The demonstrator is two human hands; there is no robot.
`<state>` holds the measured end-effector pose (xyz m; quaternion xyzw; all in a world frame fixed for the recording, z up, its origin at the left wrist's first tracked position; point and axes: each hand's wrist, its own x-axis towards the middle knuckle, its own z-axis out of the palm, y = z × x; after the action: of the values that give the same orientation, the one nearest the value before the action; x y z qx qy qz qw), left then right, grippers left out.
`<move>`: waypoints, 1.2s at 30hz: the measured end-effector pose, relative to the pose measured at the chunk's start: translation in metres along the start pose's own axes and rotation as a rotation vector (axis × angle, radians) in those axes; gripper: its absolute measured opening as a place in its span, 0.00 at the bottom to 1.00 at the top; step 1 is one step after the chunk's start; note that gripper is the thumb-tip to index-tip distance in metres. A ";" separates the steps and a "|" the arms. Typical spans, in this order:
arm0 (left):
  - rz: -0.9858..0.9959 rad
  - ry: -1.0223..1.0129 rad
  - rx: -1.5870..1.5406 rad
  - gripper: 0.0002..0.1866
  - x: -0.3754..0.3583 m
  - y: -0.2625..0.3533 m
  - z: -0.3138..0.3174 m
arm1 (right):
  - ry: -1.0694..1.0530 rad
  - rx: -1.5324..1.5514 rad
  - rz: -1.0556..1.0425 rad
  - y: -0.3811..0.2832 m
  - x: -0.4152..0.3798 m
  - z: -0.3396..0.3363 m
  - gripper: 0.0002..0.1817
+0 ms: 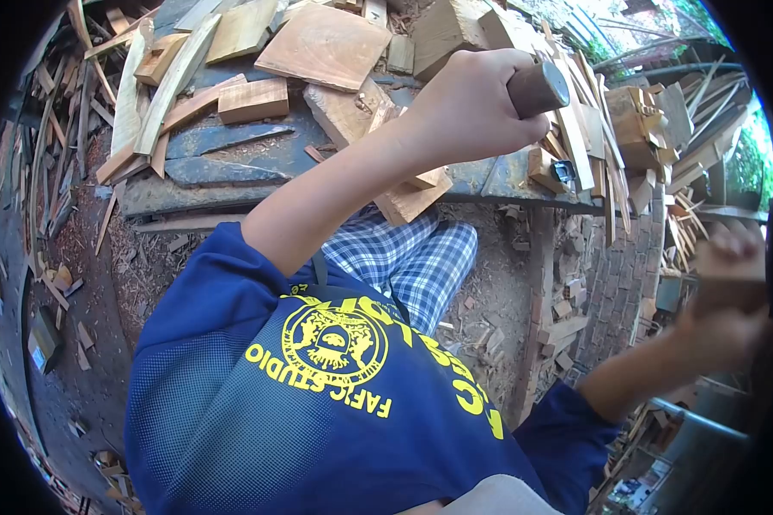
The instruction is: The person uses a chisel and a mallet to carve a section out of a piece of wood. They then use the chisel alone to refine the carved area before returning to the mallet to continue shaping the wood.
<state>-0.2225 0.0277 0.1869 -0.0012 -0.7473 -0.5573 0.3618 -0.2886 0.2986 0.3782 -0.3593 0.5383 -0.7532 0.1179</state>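
My left hand (477,107) is closed in a fist around a thick round brown handle (537,89) with a flat greyish end. Whatever is at the handle's other end is hidden behind the fist and forearm. Partly covered by that arm, pale wood pieces (408,202) lie at the bench's near edge. Off to the right, my right hand (730,322) is raised and smeared by motion. Its fingers wrap round a brown wooden block (732,279), whose full shape I cannot make out.
On the worn dark bench (223,167) lie a broad flat board (325,47), a small block (253,100) and long offcuts (180,81). Stacked timber (640,129) stands at right. Scrap wood heaps (60,146) line the left. Chips litter the ground (489,292) below.
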 end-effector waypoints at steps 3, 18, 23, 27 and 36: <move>-0.043 -0.050 -0.028 0.14 0.000 0.005 0.002 | -0.391 -1.148 0.242 0.070 -0.029 0.092 0.24; 0.010 -0.042 -0.001 0.16 -0.006 0.001 0.012 | 0.024 -0.906 0.128 0.049 -0.073 0.011 0.30; -0.017 -0.105 -0.024 0.17 -0.007 0.002 0.004 | 0.300 -0.805 0.283 0.023 -0.074 0.029 0.25; -0.020 -0.148 -0.034 0.17 -0.007 0.000 0.009 | 0.426 -0.444 -0.081 -0.003 -0.051 0.030 0.26; -0.002 -0.024 -0.088 0.18 -0.011 -0.005 -0.005 | 0.196 -1.014 0.470 0.033 -0.098 0.060 0.26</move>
<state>-0.2138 0.0263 0.1771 -0.0231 -0.7265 -0.5900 0.3517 -0.1852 0.2977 0.3182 -0.1700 0.9065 -0.3839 0.0445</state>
